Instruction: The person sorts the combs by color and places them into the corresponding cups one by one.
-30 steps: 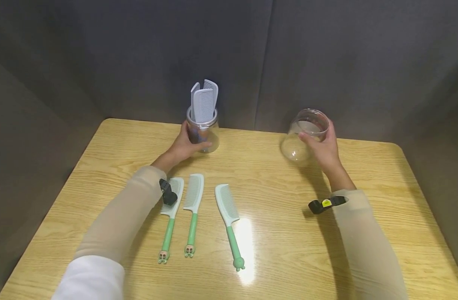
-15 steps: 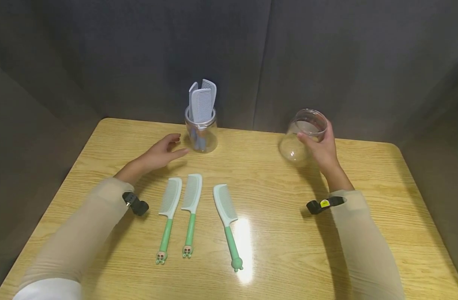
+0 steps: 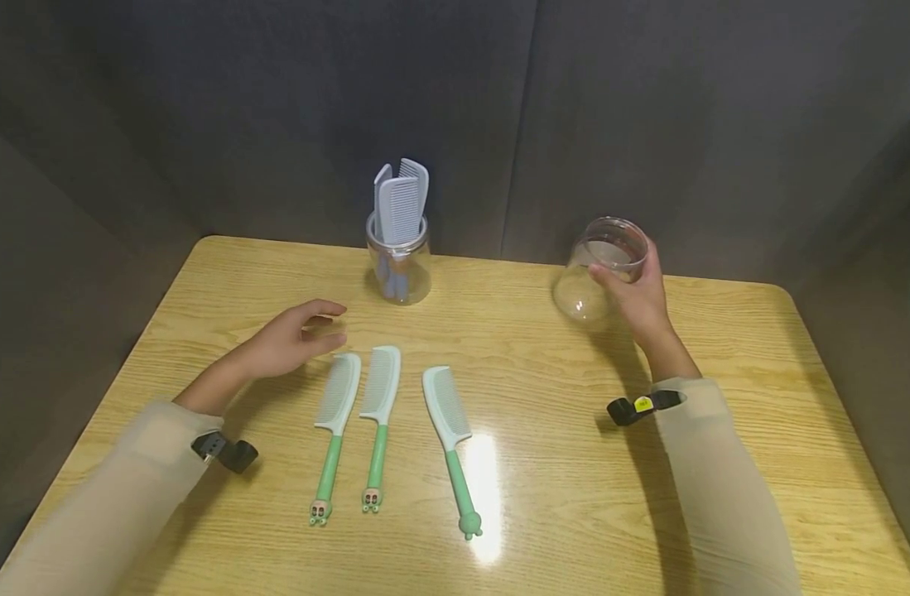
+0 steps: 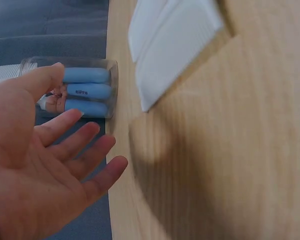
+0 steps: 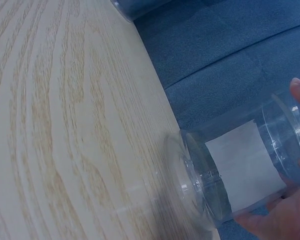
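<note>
Your left hand [image 3: 286,341] hovers w/ fingers spread and relaxed, holding nothing, just left of the leftmost green-handled comb [image 3: 334,424]. Three such combs lie flat on the counter [image 3: 544,463], long axes running near-to-far, teeth ends away from you, handles toward you (third one [image 3: 450,439] slightly angled). Likely light, stiff plastic; pinch at the handle, not the teeth. Further back, the jar of blue combs [image 3: 399,263] stands upright. On the right, your right hand [image 3: 637,294] has fingers curled round the empty clear jar [image 3: 599,266], tilted, mouth up toward you, base resting on the counter. Probably slick and light, so grip round the wall.
</note>
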